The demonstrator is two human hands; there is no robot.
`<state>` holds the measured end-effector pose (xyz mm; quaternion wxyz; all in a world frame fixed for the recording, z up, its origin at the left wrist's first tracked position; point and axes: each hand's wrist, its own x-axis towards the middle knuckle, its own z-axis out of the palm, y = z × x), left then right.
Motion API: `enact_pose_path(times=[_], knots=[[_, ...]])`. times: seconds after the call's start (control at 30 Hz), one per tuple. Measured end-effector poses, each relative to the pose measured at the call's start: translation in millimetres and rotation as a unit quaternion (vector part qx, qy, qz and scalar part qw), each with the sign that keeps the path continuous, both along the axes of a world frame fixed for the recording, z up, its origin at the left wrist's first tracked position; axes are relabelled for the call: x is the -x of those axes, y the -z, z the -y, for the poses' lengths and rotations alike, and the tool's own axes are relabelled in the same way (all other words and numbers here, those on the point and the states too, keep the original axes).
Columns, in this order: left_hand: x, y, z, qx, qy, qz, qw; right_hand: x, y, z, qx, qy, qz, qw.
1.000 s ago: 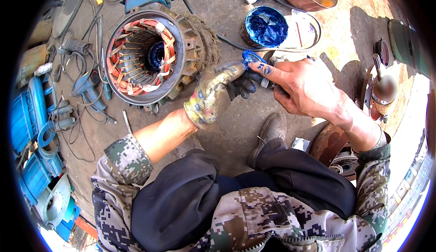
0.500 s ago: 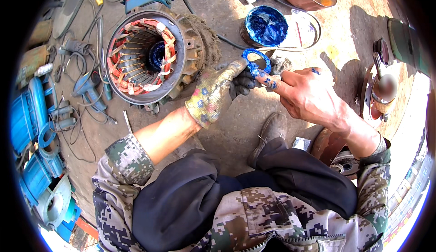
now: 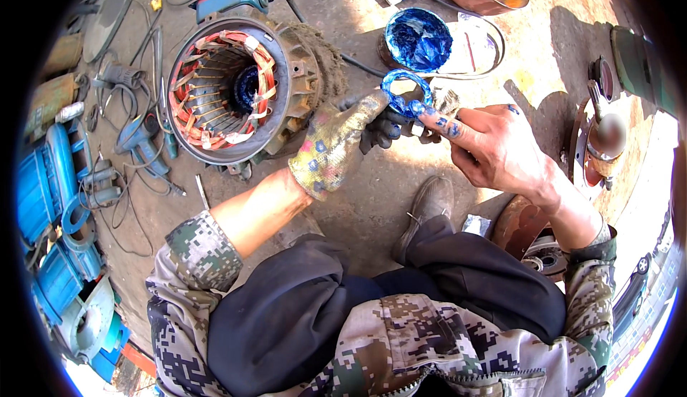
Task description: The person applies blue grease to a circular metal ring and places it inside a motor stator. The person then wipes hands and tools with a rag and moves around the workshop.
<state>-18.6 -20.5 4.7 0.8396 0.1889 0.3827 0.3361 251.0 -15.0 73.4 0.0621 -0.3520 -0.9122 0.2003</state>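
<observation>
While the gloved left hand [image 3: 335,141] pinches a round metal bearing ring smeared with blue grease [image 3: 405,92] at upper centre of the frame, the bare right hand [image 3: 501,146] presses a grease-coated forefinger to its rim, other fingers loosely curled. Just above sits the open tin of blue grease [image 3: 418,39]. The slick ring could slip from the glove onto the gritty concrete floor [image 3: 372,197], and dirt would foul the grease.

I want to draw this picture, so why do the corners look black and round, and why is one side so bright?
Head view: a fisheye lens bends the scene into a circle, leaving dark corners. Sun glares hard on the ground at the upper right and whitens the right rim. The greasy blue ring, gloved left hand and bare right hand look sharp; the blue machines at the left rim curve.
</observation>
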Motion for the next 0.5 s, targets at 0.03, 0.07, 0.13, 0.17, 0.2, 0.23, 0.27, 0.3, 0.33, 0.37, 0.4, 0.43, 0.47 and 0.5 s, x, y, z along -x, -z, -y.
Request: enact_pose_path(times=[0.03, 0.07, 0.13, 0.17, 0.2, 0.23, 0.27, 0.3, 0.33, 0.37, 0.4, 0.43, 0.47, 0.5], knots=[[0, -1, 0, -0.008, 0.007, -0.007, 1.000, 3, 0, 0, 0.009, 0.009, -0.004, 1.000], [1, -2, 0, -0.016, 0.014, -0.014, 1.000, 5, 0, 0, 0.003, 0.000, 0.009, 1.000], [3, 1, 1, -0.023, 0.024, -0.005, 0.999, 7, 0, -1, -0.010, -0.019, 0.033, 0.999], [4, 2, 1, -0.027, 0.027, 0.000, 0.999, 4, 0, -2, -0.017, -0.020, 0.026, 0.999], [6, 1, 0, -0.029, 0.033, -0.019, 0.999, -2, 1, -3, -0.024, -0.022, 0.019, 0.999], [7, -1, -1, -0.031, 0.039, -0.037, 0.998, -7, 1, -3, -0.030, -0.024, 0.012, 0.999], [7, -1, -1, -0.033, 0.045, -0.055, 0.997, -12, 0, -4, -0.038, -0.028, 0.002, 0.999], [8, 0, -2, -0.036, 0.047, -0.052, 0.997, -15, 0, -5, -0.032, -0.021, -0.016, 0.999], [8, 1, -2, -0.039, 0.050, -0.048, 0.997, -19, 0, -6, -0.025, -0.014, -0.035, 0.999], [8, 1, -2, -0.042, 0.053, -0.045, 0.997, -23, 1, -8, -0.019, -0.007, -0.054, 0.998], [8, 0, -3, -0.042, 0.056, -0.045, 0.997, -27, 4, -10, -0.001, 0.004, -0.057, 0.998], [9, -2, -3, -0.042, 0.060, -0.044, 0.996, -29, 4, -14, 0.031, 0.017, -0.060, 0.998], [10, -3, -3, -0.043, 0.064, -0.045, 0.996, -30, 4, -17, 0.046, 0.013, -0.064, 0.997], [11, -4, -3, -0.055, 0.076, -0.055, 0.994, -30, 4, -20, 0.061, 0.010, -0.068, 0.996]])
